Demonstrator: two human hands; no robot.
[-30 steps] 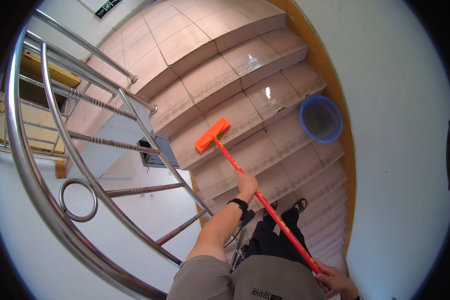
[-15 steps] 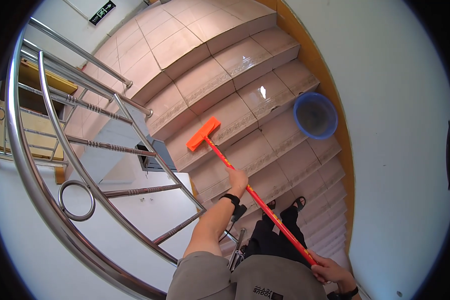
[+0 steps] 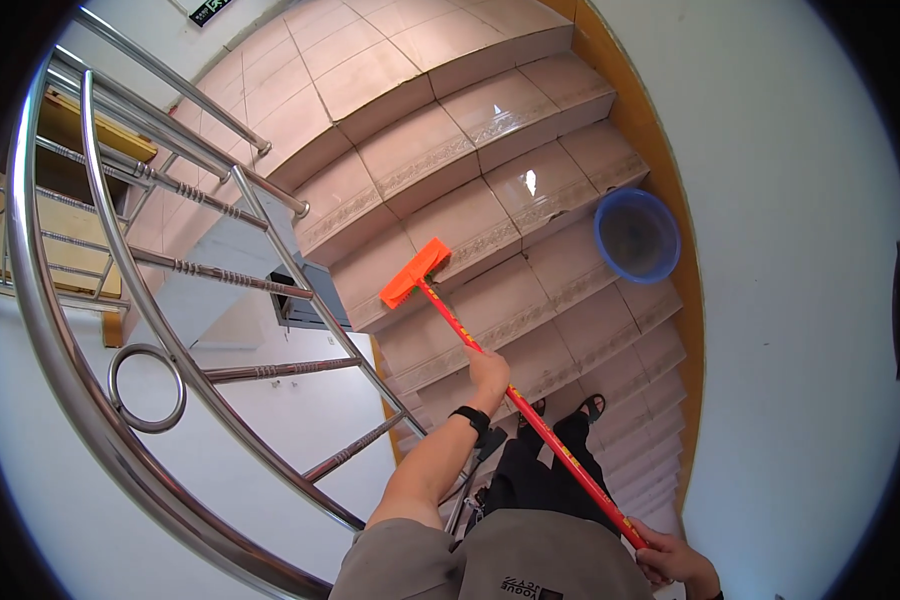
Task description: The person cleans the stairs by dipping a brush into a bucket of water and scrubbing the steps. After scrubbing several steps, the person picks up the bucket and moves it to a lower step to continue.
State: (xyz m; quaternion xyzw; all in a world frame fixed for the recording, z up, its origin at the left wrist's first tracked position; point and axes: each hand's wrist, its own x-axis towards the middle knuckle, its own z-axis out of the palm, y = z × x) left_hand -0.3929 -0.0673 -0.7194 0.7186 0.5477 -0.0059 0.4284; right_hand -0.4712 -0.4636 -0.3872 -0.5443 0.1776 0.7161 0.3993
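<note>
A long-handled brush (image 3: 565, 455) slants across the view, with a red pole and a wide orange head (image 3: 417, 272). Its head rests on a tiled step near the step's front edge, close to the railing side. My left hand (image 3: 488, 377) is wrapped round the pole partway down, below the head. Near the pole's lower end, in front of my right side, my right hand (image 3: 667, 558) grips it too. The bristles are mostly hidden under the head.
A blue bucket (image 3: 637, 236) with dark contents stands on a step at the right, beside the wall. Curved metal railings (image 3: 100, 420) run along the left. Pinkish tiled stairs (image 3: 495, 285) with wet-looking shiny patches rise ahead. My sandalled feet (image 3: 592, 408) stand on a lower step.
The brush head and my left hand have shifted slightly right in the view, and the hand sits a little lower. The whole scene has shifted a little too. Both hands keep their hold.
</note>
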